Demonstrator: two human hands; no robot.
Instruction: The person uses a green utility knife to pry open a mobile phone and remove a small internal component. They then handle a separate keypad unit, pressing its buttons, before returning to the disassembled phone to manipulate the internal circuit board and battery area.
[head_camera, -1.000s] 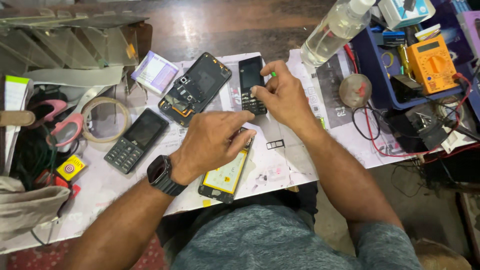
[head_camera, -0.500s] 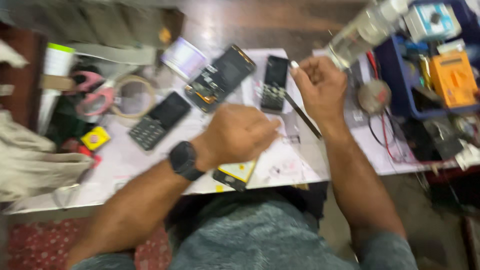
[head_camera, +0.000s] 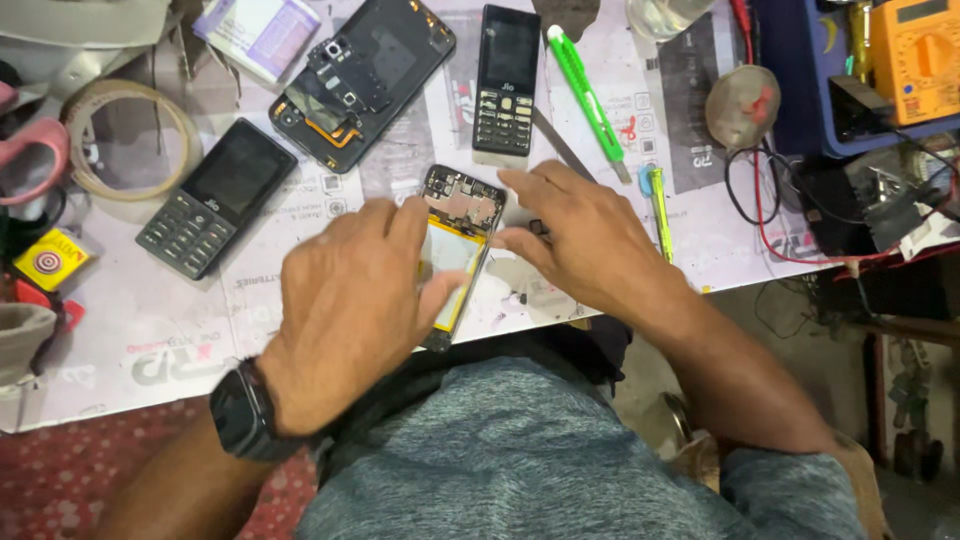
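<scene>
An opened smartphone with a yellow battery and bare circuit board lies at the table's near edge. My left hand, with a black watch on the wrist, covers its lower left part, and the thumb lies across the battery, gripping it. My right hand rests beside the phone's right side. Its fingers are spread, and the index finger and thumb touch the phone's upper right edge. A green utility knife and a thin metal blade lie just beyond my right hand.
Two black keypad phones, a dismantled black smartphone, a tape roll and a small yellow-green screwdriver lie on the paper-covered table. A yellow multimeter, a blue tray and red and black wires crowd the right.
My right hand has come down from the upright keypad phone to the opened smartphone, and the thin tool it held is out of it. The view has closed in on the table.
</scene>
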